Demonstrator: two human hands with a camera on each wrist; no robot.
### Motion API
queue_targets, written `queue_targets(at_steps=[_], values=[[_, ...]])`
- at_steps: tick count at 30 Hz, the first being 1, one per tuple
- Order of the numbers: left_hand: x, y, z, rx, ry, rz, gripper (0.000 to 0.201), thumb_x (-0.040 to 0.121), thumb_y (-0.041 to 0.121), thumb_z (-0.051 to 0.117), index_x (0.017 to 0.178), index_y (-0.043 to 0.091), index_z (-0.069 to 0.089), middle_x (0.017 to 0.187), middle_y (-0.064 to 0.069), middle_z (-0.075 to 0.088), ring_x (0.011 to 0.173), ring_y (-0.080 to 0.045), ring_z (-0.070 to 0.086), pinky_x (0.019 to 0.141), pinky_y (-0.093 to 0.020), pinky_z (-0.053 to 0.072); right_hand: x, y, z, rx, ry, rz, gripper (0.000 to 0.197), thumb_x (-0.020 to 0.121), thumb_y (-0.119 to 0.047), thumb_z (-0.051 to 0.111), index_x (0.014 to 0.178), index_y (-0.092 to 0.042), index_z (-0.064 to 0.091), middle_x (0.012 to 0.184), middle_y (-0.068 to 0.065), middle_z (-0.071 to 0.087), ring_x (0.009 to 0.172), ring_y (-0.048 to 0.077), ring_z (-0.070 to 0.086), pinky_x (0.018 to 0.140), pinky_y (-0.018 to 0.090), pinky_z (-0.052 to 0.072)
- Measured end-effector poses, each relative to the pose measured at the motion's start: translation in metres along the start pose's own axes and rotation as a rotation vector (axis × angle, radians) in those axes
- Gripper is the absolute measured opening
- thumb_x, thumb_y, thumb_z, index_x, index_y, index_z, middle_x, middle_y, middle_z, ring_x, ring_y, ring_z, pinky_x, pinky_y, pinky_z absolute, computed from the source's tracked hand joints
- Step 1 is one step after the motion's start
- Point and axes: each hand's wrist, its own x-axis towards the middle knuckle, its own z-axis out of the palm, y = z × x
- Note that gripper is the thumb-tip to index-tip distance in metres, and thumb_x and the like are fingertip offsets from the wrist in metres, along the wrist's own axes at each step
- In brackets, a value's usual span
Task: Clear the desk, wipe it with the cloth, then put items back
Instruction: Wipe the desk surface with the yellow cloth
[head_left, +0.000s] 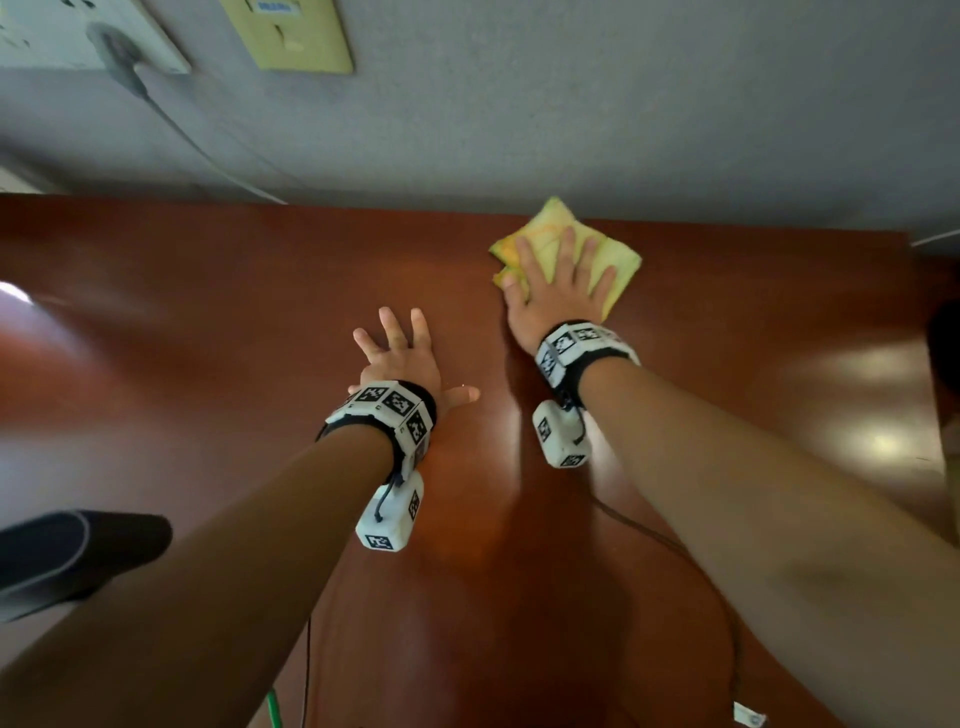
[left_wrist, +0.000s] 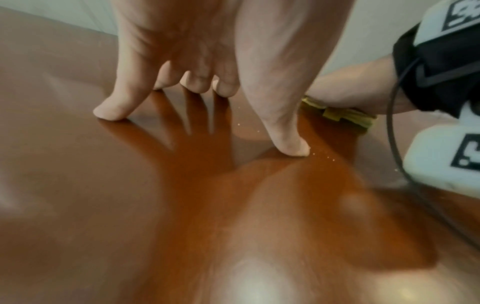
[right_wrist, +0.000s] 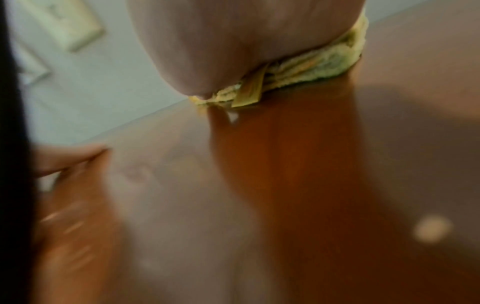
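A folded yellow cloth (head_left: 623, 260) lies near the back edge of the glossy red-brown desk (head_left: 208, 322). My right hand (head_left: 558, 280) presses flat on it with fingers spread. In the right wrist view the palm covers the cloth (right_wrist: 319, 65), and only its near edge shows. My left hand (head_left: 402, 353) rests on the bare desk to the left of the cloth, fingers spread and straight. Its fingertips (left_wrist: 109, 112) touch the wood in the left wrist view, where the cloth (left_wrist: 342, 115) shows under my right hand.
A grey wall (head_left: 571, 104) rises behind the desk, with a yellow plate (head_left: 291, 34) and a plugged-in cable (head_left: 208, 156). A dark object (head_left: 78, 551) sits at the lower left. A dark shape (head_left: 945, 353) is at the right edge. Wrist cables trail over the desk's front.
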Motion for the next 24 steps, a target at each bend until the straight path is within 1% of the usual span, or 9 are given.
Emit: queue_targets(at_steps=[4,6,8,11,15,17,20,22,24], values=[[0.001,-0.008,-0.011,0.089,-0.080,0.049,0.143,0.062,0.067,0.080,0.155,0.023,-0.020,0.162,-0.012,-0.021,0.147,-0.049,-0.007,0.111,-0.060,0.031,-0.029,-0.038,0.016,-0.045,-0.028,-0.142,0.057,0.101,-0.058,0.018,0.155,-0.048,0.005,0.166,0.007,-0.018,0.150,0.035,-0.021,0.117,0.062,-0.013],[0.003,-0.016,-0.016,0.171,-0.110,0.101,0.145,0.061,0.060,0.085,0.155,0.026,-0.020,0.162,-0.010,-0.021,0.147,-0.048,-0.004,0.111,-0.062,0.032,-0.044,-0.049,0.024,-0.074,-0.024,-0.194,0.058,0.101,-0.057,0.018,0.156,-0.046,0.004,0.166,0.008,-0.018,0.150,0.036,-0.020,0.117,0.063,-0.012],[0.003,-0.025,-0.021,0.251,-0.126,0.145,0.143,0.062,0.049,0.089,0.155,0.029,-0.017,0.162,-0.008,-0.020,0.148,-0.045,0.001,0.110,-0.061,0.034,-0.062,-0.057,0.030,-0.103,-0.030,-0.232,0.058,0.101,-0.056,0.017,0.157,-0.045,0.003,0.165,0.008,-0.018,0.150,0.036,-0.020,0.116,0.063,-0.010],[-0.001,-0.037,-0.028,0.347,-0.118,0.196,0.133,0.068,0.033,0.089,0.157,0.024,-0.010,0.164,-0.006,-0.016,0.150,-0.038,0.008,0.111,-0.054,0.037,-0.085,-0.068,0.040,-0.132,-0.059,-0.259,0.059,0.101,-0.056,0.016,0.157,-0.044,0.000,0.165,0.008,-0.020,0.150,0.037,-0.021,0.116,0.064,-0.010],[-0.007,-0.055,-0.020,0.339,-0.048,0.223,0.110,0.080,0.016,0.078,0.158,0.015,0.001,0.165,-0.002,-0.007,0.151,-0.029,0.010,0.112,-0.049,0.037,-0.106,-0.079,0.052,-0.146,-0.057,-0.255,0.059,0.102,-0.056,0.017,0.157,-0.042,0.002,0.166,0.009,-0.017,0.150,0.037,-0.018,0.115,0.064,-0.009],[-0.009,-0.057,-0.015,0.313,-0.003,0.228,0.092,0.085,0.018,0.068,0.157,0.012,0.009,0.163,-0.004,0.006,0.146,-0.030,0.022,0.108,-0.048,0.041,-0.109,-0.079,0.051,-0.152,-0.077,-0.265,0.059,0.102,-0.057,0.015,0.157,-0.042,0.000,0.165,0.008,-0.019,0.150,0.036,-0.020,0.116,0.063,-0.009],[-0.012,-0.044,-0.018,0.270,0.042,0.204,0.071,0.093,0.033,0.055,0.153,0.013,0.022,0.157,-0.008,0.020,0.133,-0.033,0.040,0.102,-0.046,0.044,-0.107,-0.069,0.044,-0.157,-0.123,-0.309,0.059,0.100,-0.061,0.010,0.156,-0.045,-0.004,0.165,0.004,-0.023,0.149,0.031,-0.024,0.117,0.061,-0.011],[-0.017,-0.028,-0.017,0.263,0.008,0.143,0.070,0.095,0.040,0.052,0.154,0.016,0.024,0.160,-0.010,0.018,0.131,-0.036,0.044,0.101,-0.044,0.044,-0.108,-0.056,0.040,-0.163,-0.142,-0.332,0.059,0.100,-0.063,0.009,0.155,-0.046,-0.005,0.165,0.003,-0.023,0.149,0.029,-0.025,0.117,0.059,-0.012],[-0.023,-0.009,-0.012,0.248,-0.010,0.092,0.073,0.094,0.043,0.053,0.154,0.015,0.022,0.159,-0.015,0.017,0.132,-0.040,0.043,0.101,-0.045,0.044,-0.112,-0.038,0.037,-0.162,-0.147,-0.325,0.059,0.100,-0.063,0.009,0.155,-0.048,-0.005,0.165,0.003,-0.021,0.150,0.029,-0.024,0.118,0.059,-0.012]])
